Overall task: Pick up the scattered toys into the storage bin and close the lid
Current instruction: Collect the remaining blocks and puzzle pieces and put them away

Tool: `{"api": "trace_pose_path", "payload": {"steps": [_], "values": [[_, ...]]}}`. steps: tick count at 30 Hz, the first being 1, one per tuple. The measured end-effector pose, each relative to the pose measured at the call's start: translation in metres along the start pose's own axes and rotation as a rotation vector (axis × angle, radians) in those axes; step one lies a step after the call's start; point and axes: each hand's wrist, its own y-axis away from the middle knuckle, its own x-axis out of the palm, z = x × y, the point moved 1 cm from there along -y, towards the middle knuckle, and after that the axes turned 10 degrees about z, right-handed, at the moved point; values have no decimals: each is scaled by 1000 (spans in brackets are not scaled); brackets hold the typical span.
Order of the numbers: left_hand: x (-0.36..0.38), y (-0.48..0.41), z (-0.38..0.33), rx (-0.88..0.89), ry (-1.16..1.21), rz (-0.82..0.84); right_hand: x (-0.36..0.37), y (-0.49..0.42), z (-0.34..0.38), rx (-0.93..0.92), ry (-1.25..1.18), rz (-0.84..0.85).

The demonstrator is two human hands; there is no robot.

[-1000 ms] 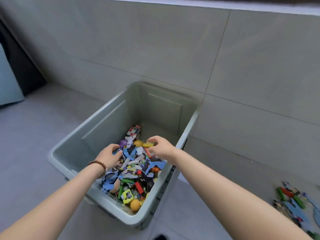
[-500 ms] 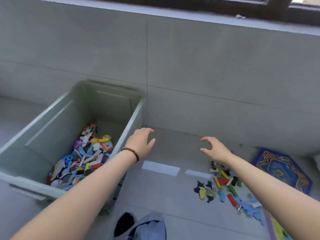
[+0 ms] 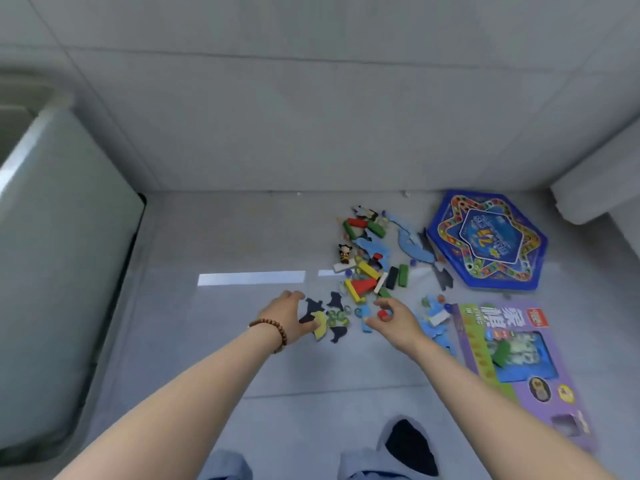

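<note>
Both arms stretch forward and down toward the floor (image 3: 207, 323). We note the left hand (image 3: 285, 317), bead bracelet (image 3: 270, 329) at the wrist, cupped palm-down over dark puzzle pieces (image 3: 313, 305). Its fingers and thumb are apart, the thumb at a yellow piece (image 3: 320, 323). The right hand (image 3: 393, 320) has its fingers curled, pinching a small red block (image 3: 382, 315) against the thumb. The scattered toys (image 3: 367, 271) lie between and beyond the hands: coloured blocks, blue jigsaw shapes, marbles, a small bee figure (image 3: 344, 253). Right of the pile we see a blue hexagonal board (image 3: 485, 240) and, nearer, a purple box (image 3: 512, 358), both flat. The storage bin (image 3: 69, 237) stands at the left edge, well apart from the pile, showing us only its pale outer wall
</note>
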Motion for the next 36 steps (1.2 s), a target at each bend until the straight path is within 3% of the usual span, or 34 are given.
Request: {"api": "trace_pose_path", "payload": {"steps": [9,36], "values": [[38,-48,-13,216,-31,-84,24,-38,-32,-164,-148,-136],[42,-77,-17,245,-211,-132,28,-53,-53,-222,-196,-151]]}}
